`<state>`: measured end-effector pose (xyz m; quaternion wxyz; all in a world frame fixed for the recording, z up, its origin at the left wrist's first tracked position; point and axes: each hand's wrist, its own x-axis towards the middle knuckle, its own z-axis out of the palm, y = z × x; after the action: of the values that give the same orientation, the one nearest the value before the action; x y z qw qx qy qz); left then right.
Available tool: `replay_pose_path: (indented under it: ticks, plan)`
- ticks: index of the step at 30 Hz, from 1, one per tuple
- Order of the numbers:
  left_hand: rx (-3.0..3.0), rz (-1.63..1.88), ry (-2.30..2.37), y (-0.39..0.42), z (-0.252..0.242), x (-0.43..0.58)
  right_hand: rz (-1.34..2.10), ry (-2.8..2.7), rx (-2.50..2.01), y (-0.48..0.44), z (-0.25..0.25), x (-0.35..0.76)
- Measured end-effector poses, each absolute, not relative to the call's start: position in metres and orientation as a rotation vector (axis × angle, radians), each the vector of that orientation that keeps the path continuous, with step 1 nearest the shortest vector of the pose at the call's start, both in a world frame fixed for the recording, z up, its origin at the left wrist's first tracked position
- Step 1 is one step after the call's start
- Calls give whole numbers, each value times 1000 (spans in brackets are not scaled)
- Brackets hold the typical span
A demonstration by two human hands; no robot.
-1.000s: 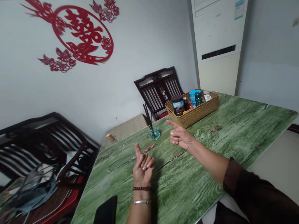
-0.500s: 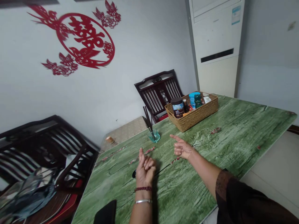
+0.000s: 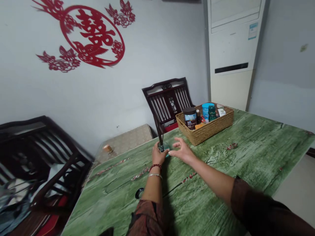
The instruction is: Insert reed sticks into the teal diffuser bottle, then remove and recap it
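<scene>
My left hand point(image 3: 158, 154) reaches the base of a small glass holder point(image 3: 165, 148) on the green wood-grain table point(image 3: 201, 193), with its curled fingers against the glass. Thin dark sticks point(image 3: 158, 129) rise from the holder. My right hand point(image 3: 182, 150) is just right of the holder, its fingers spread and holding nothing. A small black ring point(image 3: 139, 193) lies on the table below my left forearm. The left hand partly hides the holder's base, so I cannot tell whether it grips the glass.
A woven basket point(image 3: 205, 126) holding jars and bottles stands just beyond my right hand. A dark wooden chair point(image 3: 167, 101) stands behind the table, and another point(image 3: 41, 154) stands left of it. A tower air conditioner point(image 3: 231, 52) stands against the wall.
Both hands have moved forward to the glass holder. Their pointing fingers have given way to curled left fingers and spread right fingers. My left sleeve has come into view.
</scene>
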<state>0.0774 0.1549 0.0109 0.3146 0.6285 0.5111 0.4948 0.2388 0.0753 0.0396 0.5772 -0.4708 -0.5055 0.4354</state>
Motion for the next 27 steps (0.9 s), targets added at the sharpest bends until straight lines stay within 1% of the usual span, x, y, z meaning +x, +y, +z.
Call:
replay_pose_path:
  ticks: [3,6,12,15,17,19,21,24,27]
  plan:
    - [1706,1299,1425,123,3,77,957,-1319,-1232,85,56,227]
    - [1755,1250,1451,83,-2,82,953,-1345,-1279,86,57,215]
    - [1973,1095,1463,19,2,97,978,-1371,-1176,58,43,209]
    - [2098,972,1355,5,10,77,972,-1385,-1078,41,44,212]
    - [2146,903,1405,0,16,50,959,-1340,-991,34,50,213]
    - [2153,831,1675,-2,20,21,984,-1237,-903,31,62,212]
    - [2039,724,1941,-3,19,-3,998,-1142,-815,29,81,212]
    - [1969,705,1972,-5,15,-22,923,-1132,-687,23,118,222]
    - [1914,767,1893,-6,14,-23,726,-1289,-686,12,141,252]
